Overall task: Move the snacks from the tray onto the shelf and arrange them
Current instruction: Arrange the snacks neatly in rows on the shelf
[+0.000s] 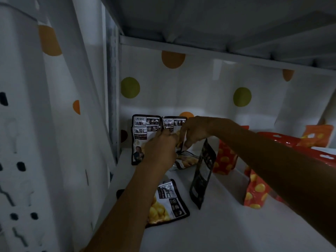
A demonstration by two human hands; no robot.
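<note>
The right hand [194,131] comes in from above, and its fingers curl down over the right edge of a dark chestnut pouch [172,123] and pinch it. The left hand [160,150] meets the same pouch from the left, its curled fingers closed on the pouch's left side. This held pouch stands upright at the back edge of the shelf [218,224], against the spotted backing sheet [200,88].

Just beside it, in the shelf's back left corner, two matching pouches stand overlapped: the rear pouch [146,120] shows only its top strip above the front pouch [141,142]. Below the hands a fallen pouch [188,160] lies flat on the shelf. Nearer the front edge, a second flat pouch [171,200] lies face up, partly under the left forearm.

Right of the hands, a black pouch [202,171] stands upright, turned nearly edge-on. Beyond it stand two orange pouches with yellow dots, one toward the back [225,159] and one toward the front [256,188]. Red packets [283,140] and an orange packet [317,135] lie toward the shelf's right edge, partly hidden by the right forearm.

A white patterned curtain [27,124] hangs left of the shelf.
</note>
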